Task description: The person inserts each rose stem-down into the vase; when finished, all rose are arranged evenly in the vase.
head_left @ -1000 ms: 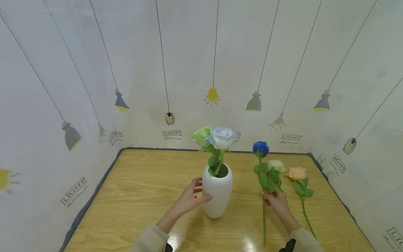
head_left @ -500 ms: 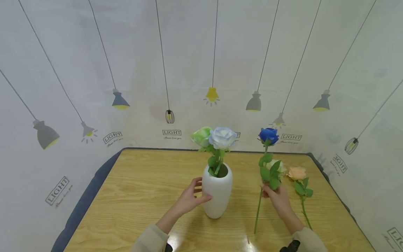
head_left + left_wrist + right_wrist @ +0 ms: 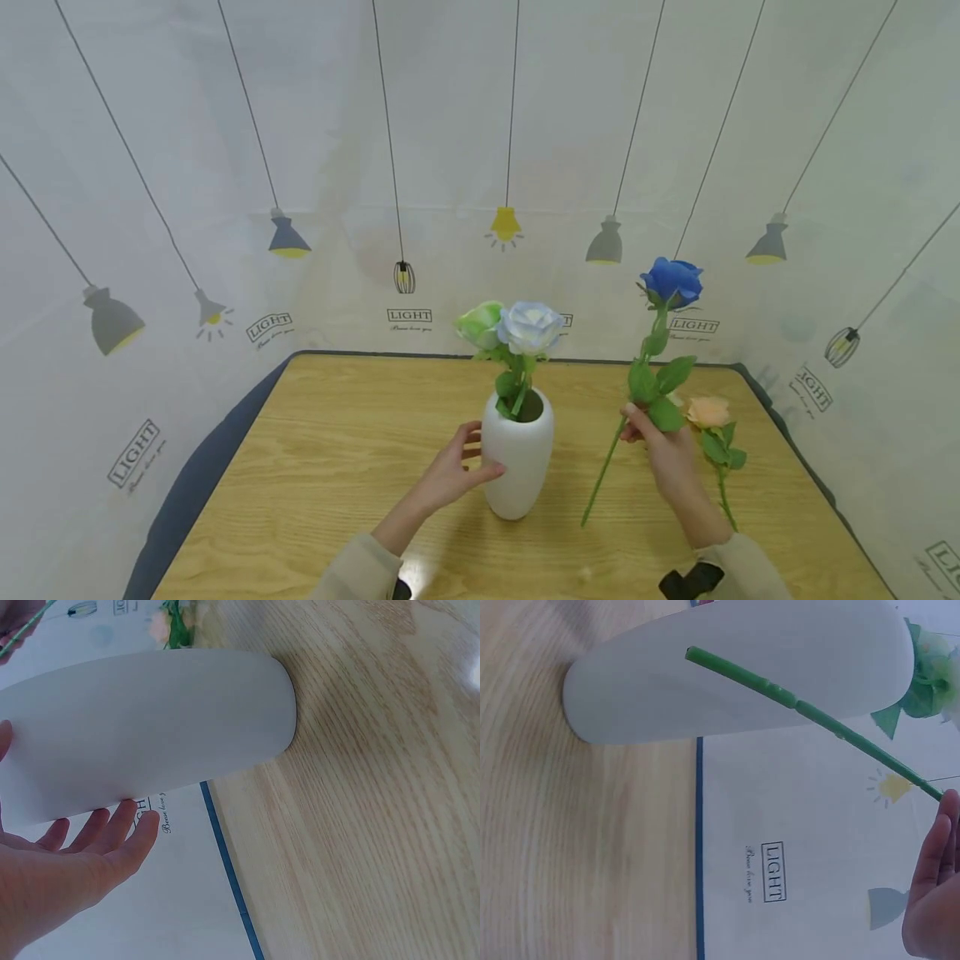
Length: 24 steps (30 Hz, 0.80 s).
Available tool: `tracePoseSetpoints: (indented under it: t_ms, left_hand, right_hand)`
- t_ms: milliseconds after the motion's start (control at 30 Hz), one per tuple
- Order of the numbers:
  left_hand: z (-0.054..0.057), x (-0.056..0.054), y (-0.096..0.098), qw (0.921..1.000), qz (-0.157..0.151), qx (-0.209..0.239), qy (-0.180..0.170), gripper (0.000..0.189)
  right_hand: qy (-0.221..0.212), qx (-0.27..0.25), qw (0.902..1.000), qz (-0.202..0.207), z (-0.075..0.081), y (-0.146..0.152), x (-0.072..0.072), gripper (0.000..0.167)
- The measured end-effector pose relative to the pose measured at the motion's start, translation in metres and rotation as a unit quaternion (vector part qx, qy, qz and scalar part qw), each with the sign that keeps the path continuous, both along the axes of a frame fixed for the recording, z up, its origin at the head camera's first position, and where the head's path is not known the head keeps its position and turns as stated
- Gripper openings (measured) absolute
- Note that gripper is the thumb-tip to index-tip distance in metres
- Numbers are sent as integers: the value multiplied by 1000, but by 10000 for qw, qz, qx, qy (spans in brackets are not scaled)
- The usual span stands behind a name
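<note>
Fingertips [image 3: 948, 805] of the right hand [image 3: 666, 454] pinch a green-stemmed blue rose [image 3: 643, 382] tilted above the wooden desk [image 3: 337, 433], while the left hand [image 3: 450, 473] curves around a tall, white, rounded vase [image 3: 519, 467] holding one green bloom [image 3: 480, 325] and one pale-blue rose [image 3: 529, 327].

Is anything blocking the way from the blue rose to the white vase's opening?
Nothing visible stands between the blue rose in the right hand and the opening of the white vase in the head view. The pale blue rose and green rose occupy the opening's left side as seen there; its right side looks unobstructed.
</note>
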<state>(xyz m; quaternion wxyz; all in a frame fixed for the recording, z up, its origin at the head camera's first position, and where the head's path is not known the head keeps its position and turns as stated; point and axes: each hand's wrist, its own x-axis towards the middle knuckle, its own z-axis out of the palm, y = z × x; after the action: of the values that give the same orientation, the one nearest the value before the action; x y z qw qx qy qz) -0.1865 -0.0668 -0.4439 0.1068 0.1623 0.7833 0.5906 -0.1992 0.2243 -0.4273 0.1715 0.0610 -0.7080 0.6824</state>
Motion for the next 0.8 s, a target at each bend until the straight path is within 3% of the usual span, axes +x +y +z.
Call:
tracePoseSetpoints:
  t_ms: [200,333,467,600,800]
  left_hand:
    - [-3,-1,-1,10000,-18,42,3,70]
    - [-3,-1,-1,10000,-26,70,22,70]
    - [-3,-1,-1,10000,-35,86,23,70]
    - [-3,-1,-1,10000,-42,59,29,69]
    - [-2,-1,0,10000,-31,20,11,69]
  right_hand:
    - [247,-277,9992,-157,27,-7,2,24]
    - [456,-678,9966,74,41,-13,1,20]
    - [644,-1299,9884,449,52,-20,0,11]
    - [769,-1951,9751,715,61,-27,-3,13]
    - [813,-2464,9632,696,69,-33,-6,14]
